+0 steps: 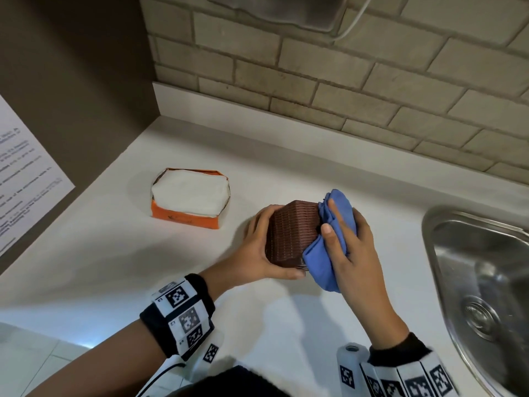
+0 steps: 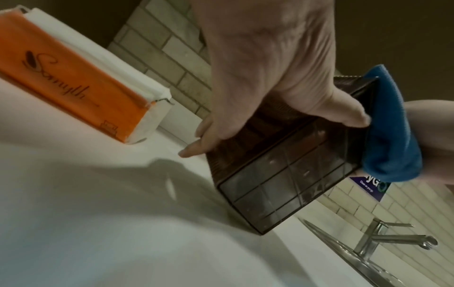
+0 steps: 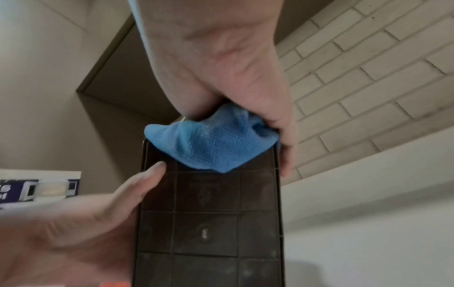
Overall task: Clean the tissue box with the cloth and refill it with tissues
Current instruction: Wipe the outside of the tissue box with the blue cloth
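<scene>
A brown woven-pattern tissue box (image 1: 292, 232) is tilted up off the white counter (image 1: 143, 267). My left hand (image 1: 262, 247) grips its left side, thumb at the near corner. The box's gridded underside (image 3: 206, 223) faces the right wrist camera and also shows in the left wrist view (image 2: 282, 186). My right hand (image 1: 347, 242) holds a bunched blue cloth (image 1: 332, 247) against the box's right face; the cloth (image 3: 211, 143) lies over the far edge of the underside. In the left wrist view the cloth (image 2: 388, 139) sits at the box's far side. An opened orange tissue pack (image 1: 190, 197) lies to the left.
A steel sink (image 1: 481, 285) is set in the counter at the right, with a tap (image 2: 393, 236) behind it. A brick-tiled wall (image 1: 343, 81) runs along the back. A brown side panel with a printed notice (image 1: 25, 167) closes the left.
</scene>
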